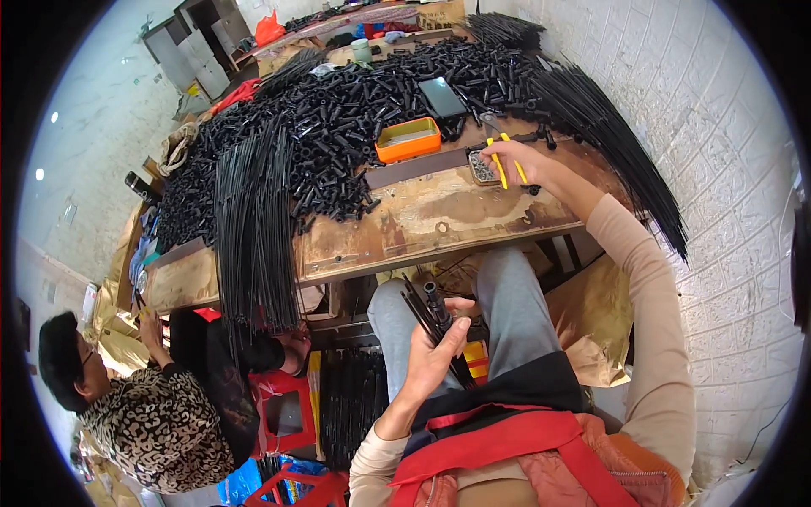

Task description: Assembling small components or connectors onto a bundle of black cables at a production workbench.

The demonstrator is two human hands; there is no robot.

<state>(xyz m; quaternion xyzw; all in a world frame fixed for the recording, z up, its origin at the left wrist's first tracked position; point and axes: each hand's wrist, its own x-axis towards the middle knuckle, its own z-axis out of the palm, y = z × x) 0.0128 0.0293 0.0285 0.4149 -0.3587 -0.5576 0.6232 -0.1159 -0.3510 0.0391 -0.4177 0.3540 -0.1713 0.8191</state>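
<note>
Above my lap, my left hand is closed round a black tubular plastic piece and several thin black rods. Its thumb presses against the tube's side. On the right of the table, my right hand holds yellow-handled pliers, their metal jaws pointing away from me. Its fingertips are at a small tin of little metal bits; whether they pinch one is too small to tell.
Black tubular parts are heaped across the wooden table. Bundles of black rods overhang its front edge and right side. An orange box and a phone lie behind the tin. At left sits a co-worker.
</note>
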